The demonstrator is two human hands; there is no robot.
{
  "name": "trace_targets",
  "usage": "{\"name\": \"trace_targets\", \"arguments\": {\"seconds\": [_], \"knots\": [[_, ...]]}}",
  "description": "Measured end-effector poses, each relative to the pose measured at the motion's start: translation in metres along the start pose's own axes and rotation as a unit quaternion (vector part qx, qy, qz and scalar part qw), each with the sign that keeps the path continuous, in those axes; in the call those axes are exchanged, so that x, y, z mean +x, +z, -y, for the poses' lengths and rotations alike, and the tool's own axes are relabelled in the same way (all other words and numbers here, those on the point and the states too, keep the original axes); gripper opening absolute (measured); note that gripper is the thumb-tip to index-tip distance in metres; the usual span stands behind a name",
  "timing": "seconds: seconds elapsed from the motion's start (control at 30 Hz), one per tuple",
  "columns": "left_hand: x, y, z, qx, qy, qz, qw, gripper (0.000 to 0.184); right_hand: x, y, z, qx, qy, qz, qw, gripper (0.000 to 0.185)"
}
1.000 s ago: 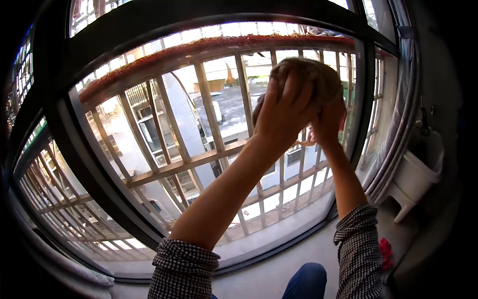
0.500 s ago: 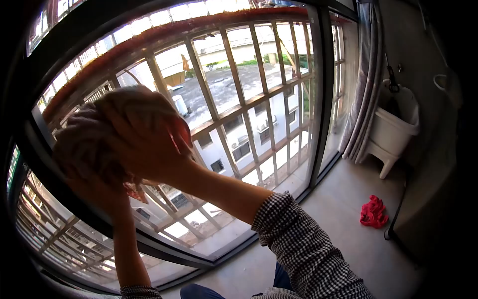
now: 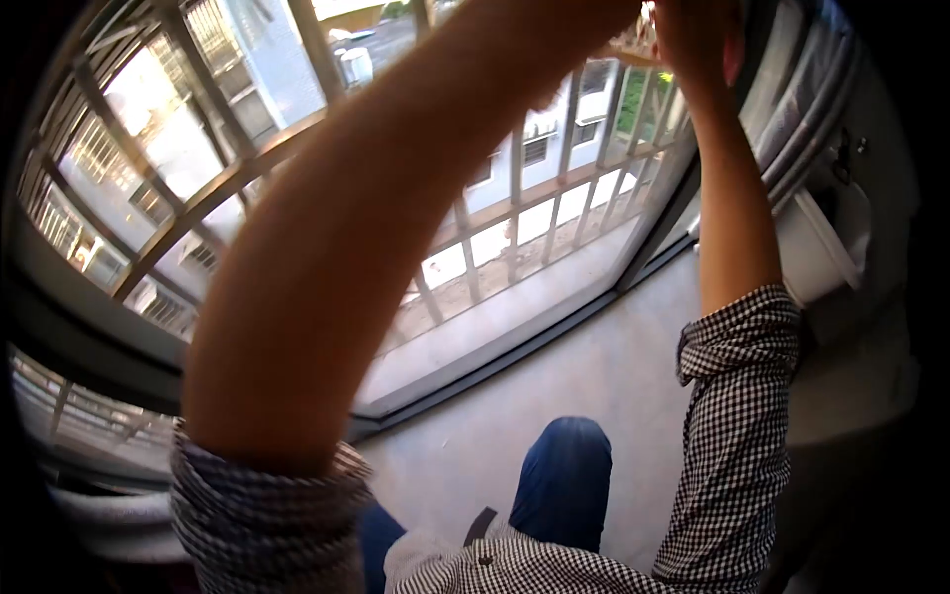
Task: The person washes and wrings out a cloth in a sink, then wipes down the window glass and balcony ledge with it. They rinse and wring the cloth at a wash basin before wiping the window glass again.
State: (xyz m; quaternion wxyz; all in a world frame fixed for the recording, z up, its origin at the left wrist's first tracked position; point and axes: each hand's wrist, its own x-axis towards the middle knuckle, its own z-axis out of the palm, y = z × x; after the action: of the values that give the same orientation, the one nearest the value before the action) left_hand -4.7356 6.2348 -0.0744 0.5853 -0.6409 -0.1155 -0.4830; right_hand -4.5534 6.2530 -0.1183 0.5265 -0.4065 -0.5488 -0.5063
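My left forearm stretches across the window to the top edge of the view, and the hand at its end is cut off by the frame. At the top right, part of my right hand (image 3: 696, 42) shows near the window, its fingers cut off or too dark to make out. A small pinkish edge of cloth (image 3: 638, 54) hangs beside it, and the rest of the cloth is out of view. Behind my arms is the window glass, with metal bars (image 3: 515, 193) outside.
The dark lower window frame (image 3: 515, 358) runs above the pale floor (image 3: 465, 445). A white tub (image 3: 816, 247) stands at the right beside a grey curtain (image 3: 802, 124). My blue-clad knee (image 3: 564, 470) is at the bottom centre. Buildings show outside.
Both hands have moved from the left of the window to the top right of the view, and the cloth has mostly left the view. The camera has tilted down and turned left.
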Motion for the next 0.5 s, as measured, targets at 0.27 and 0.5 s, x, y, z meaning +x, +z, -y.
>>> {"name": "trace_targets", "arguments": {"seconds": [0.27, 0.5], "knots": [[-0.115, -0.029, -0.114, -0.118, -0.076, 0.071, 0.988, 0.034, -0.224, 0.006, 0.064, 0.066, 0.282, -0.014, 0.957, 0.065], [-0.298, -0.237, -0.042, -0.168, -0.208, 0.453, 0.851, 0.047, -0.251, -0.063, 0.282, 0.291, 0.258, 0.182, 0.903, 0.032]]}}
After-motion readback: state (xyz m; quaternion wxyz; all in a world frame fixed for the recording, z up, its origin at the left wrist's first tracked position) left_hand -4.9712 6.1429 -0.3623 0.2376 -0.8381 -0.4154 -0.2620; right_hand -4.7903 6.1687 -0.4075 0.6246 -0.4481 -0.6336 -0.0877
